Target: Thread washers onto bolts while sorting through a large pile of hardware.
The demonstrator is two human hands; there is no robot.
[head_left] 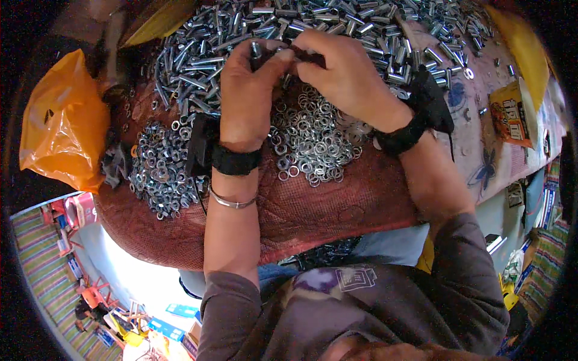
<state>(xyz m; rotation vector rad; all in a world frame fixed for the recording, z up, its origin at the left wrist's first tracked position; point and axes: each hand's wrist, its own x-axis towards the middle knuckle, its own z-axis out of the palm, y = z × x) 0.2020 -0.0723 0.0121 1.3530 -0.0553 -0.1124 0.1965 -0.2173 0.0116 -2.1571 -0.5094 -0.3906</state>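
Nearby, washers (pixel 313 141), nuts (pixel 158 168), orange bag (pixel 60 123).

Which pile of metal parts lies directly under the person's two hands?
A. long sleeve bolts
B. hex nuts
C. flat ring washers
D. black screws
C: below the left hand and right hand lies the heap of flat ring washers; the nuts lie to the left, and the long sleeve bolts lie further away.

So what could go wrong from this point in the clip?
The small metal part pinched between the left hand and right hand could slip and vanish among the bolts. A wrist could also sweep washers toward the red cloth's sloping edge.
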